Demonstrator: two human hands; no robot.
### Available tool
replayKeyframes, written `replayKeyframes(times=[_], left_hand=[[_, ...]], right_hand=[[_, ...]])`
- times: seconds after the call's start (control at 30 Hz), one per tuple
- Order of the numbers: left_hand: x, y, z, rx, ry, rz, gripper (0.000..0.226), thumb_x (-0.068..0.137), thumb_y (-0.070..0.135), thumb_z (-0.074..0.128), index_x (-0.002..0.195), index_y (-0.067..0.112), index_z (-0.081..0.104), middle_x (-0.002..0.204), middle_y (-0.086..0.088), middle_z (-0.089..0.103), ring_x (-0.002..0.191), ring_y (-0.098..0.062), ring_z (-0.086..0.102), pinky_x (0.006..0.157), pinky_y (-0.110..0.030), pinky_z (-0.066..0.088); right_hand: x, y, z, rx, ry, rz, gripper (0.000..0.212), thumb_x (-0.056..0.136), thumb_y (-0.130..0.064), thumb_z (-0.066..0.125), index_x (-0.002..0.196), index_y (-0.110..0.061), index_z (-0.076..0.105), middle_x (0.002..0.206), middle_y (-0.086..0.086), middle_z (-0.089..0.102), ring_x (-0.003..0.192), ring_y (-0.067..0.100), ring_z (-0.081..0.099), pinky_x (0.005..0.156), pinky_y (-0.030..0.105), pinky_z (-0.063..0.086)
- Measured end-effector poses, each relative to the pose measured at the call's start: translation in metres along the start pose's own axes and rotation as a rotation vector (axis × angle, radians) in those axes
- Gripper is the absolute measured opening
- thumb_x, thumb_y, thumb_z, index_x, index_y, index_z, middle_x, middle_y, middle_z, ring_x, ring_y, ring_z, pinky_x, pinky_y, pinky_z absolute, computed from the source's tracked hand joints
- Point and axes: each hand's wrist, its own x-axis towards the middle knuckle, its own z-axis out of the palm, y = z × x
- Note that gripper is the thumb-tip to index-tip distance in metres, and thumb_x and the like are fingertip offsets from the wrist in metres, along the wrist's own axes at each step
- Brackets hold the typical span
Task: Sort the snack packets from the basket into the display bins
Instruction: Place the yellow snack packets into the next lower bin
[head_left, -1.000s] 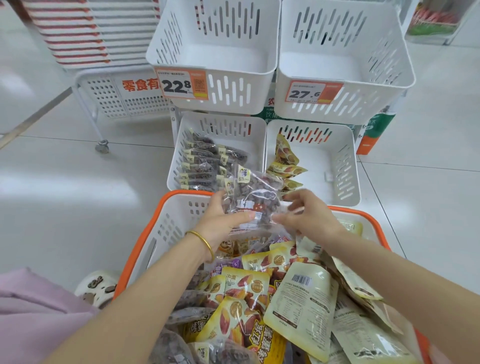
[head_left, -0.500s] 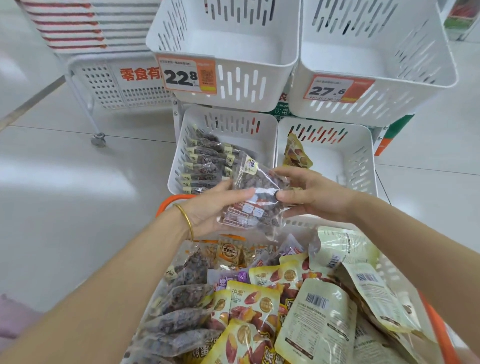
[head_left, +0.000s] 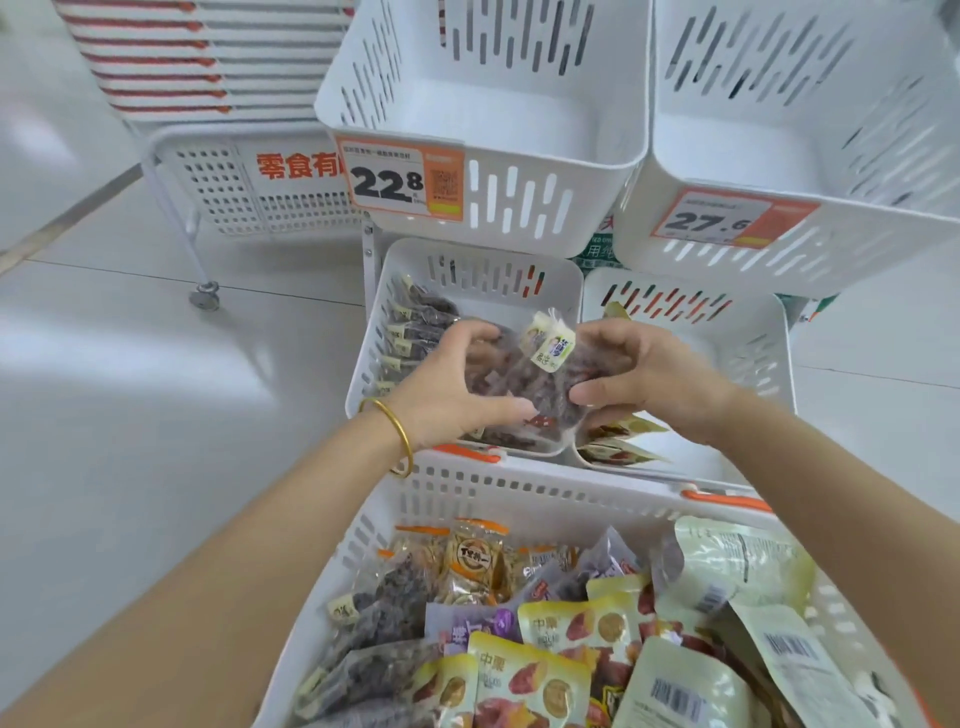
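Both hands hold a clear packet of dark dried fruit (head_left: 540, 382) over the lower left display bin (head_left: 488, 265). My left hand (head_left: 452, 392), with a gold bangle on the wrist, grips its left side. My right hand (head_left: 644, 382) grips its right side. That bin holds a row of similar dark packets (head_left: 415, 332) along its left wall. The lower right bin (head_left: 748, 332) holds a few yellow packets (head_left: 618, 441). Below, the white basket with orange handles (head_left: 519, 493) is full of mixed snack packets (head_left: 561, 639).
Two upper white bins, one with a 22.8 price tag (head_left: 400, 179) and one with a 27.6 tag (head_left: 727, 221), show nothing inside and overhang the lower bins. A wheeled white rack (head_left: 228, 182) stands at the back left on the pale tiled floor.
Both hands carried the dark packet up out of the basket and forward, and now hold it over the lower left bin. The camera moved closer to the bins.
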Motion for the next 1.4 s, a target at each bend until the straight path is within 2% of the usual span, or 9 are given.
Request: replayKeyframes(times=[0.07, 0.17, 0.33, 0.5, 0.73, 0.9, 1.03, 1.2, 1.4], left_hand=[[0.008, -0.016, -0.004, 0.132, 0.202, 0.046, 0.067, 0.078, 0.03, 0.073, 0.134, 0.019, 0.039, 0.13, 0.003, 0.048, 0.123, -0.011, 0.043, 0.104, -0.028, 0.037], [0.017, -0.046, -0.009, 0.494, 0.326, 0.081, 0.05, 0.086, 0.029, 0.062, 0.131, 0.015, 0.046, 0.131, -0.002, 0.05, 0.125, -0.019, 0.04, 0.105, -0.033, 0.033], [0.029, -0.077, -0.003, 0.8, 0.255, 0.163, 0.041, 0.088, 0.032, 0.056, 0.126, 0.02, 0.05, 0.13, 0.0, 0.05, 0.122, -0.022, 0.04, 0.1, -0.037, 0.031], [0.034, -0.087, 0.001, 0.763, 0.255, 0.18, 0.039, 0.086, 0.035, 0.056, 0.123, 0.02, 0.051, 0.125, 0.002, 0.051, 0.118, -0.021, 0.042, 0.1, -0.038, 0.033], [0.037, -0.092, 0.002, 0.719, 0.199, 0.135, 0.04, 0.087, 0.037, 0.052, 0.125, 0.023, 0.046, 0.124, 0.006, 0.048, 0.119, -0.017, 0.038, 0.103, -0.037, 0.035], [0.037, -0.093, 0.001, 0.7, 0.213, 0.144, 0.038, 0.088, 0.033, 0.052, 0.124, 0.023, 0.047, 0.124, 0.006, 0.048, 0.118, -0.015, 0.039, 0.101, -0.031, 0.036], [0.038, -0.094, 0.0, 0.698, 0.225, 0.125, 0.035, 0.089, 0.03, 0.051, 0.123, 0.023, 0.047, 0.123, 0.008, 0.048, 0.117, -0.013, 0.039, 0.097, -0.027, 0.035], [0.037, -0.086, -0.005, 0.716, 0.224, 0.091, 0.031, 0.09, 0.025, 0.05, 0.12, 0.018, 0.051, 0.122, 0.0, 0.051, 0.115, -0.019, 0.042, 0.095, -0.032, 0.037], [0.011, -0.05, 0.008, 0.874, 0.317, 0.115, 0.028, 0.092, 0.017, 0.049, 0.117, 0.007, 0.054, 0.12, -0.013, 0.053, 0.112, -0.033, 0.044, 0.092, -0.043, 0.038]], right_hand=[[0.008, 0.004, -0.003, -0.259, 0.268, -0.162, 0.044, 0.071, 0.005, 0.075, 0.101, -0.026, 0.062, 0.106, -0.004, 0.063, 0.097, 0.014, 0.061, 0.085, 0.03, 0.055], [0.024, 0.007, 0.004, -0.632, 0.515, -0.371, 0.046, 0.071, -0.003, 0.076, 0.111, -0.022, 0.064, 0.103, -0.007, 0.061, 0.093, 0.004, 0.053, 0.082, 0.009, 0.04], [0.08, 0.024, 0.019, -0.975, 0.67, -0.558, 0.043, 0.079, -0.007, 0.066, 0.121, -0.015, 0.06, 0.123, 0.004, 0.061, 0.107, 0.037, 0.054, 0.084, 0.04, 0.046], [0.131, 0.036, 0.034, -1.081, 0.655, -0.461, 0.046, 0.081, -0.002, 0.063, 0.125, -0.015, 0.058, 0.125, 0.007, 0.06, 0.116, 0.042, 0.048, 0.074, 0.046, 0.051], [0.198, 0.049, 0.039, -0.942, 0.33, -0.092, 0.049, 0.094, -0.011, 0.051, 0.14, -0.018, 0.038, 0.147, 0.008, 0.034, 0.131, 0.04, 0.031, 0.106, 0.046, 0.033], [0.2, 0.038, 0.032, -0.834, 0.137, 0.08, 0.05, 0.097, -0.023, 0.033, 0.147, -0.029, 0.026, 0.155, -0.001, 0.021, 0.139, 0.036, 0.019, 0.112, 0.044, 0.02], [0.163, 0.027, 0.031, -0.809, 0.242, 0.011, 0.053, 0.097, -0.019, 0.033, 0.149, -0.026, 0.022, 0.155, 0.0, 0.023, 0.139, 0.033, 0.021, 0.111, 0.042, 0.023], [0.048, 0.019, 0.043, -0.771, 0.262, -0.162, 0.055, 0.089, -0.004, 0.043, 0.141, -0.019, 0.038, 0.145, 0.003, 0.039, 0.134, 0.024, 0.031, 0.11, 0.034, 0.025], [-0.073, 0.041, 0.027, -0.721, 0.111, 0.039, 0.047, 0.084, 0.007, 0.044, 0.123, -0.013, 0.059, 0.126, 0.003, 0.056, 0.116, 0.019, 0.051, 0.097, 0.025, 0.038]])
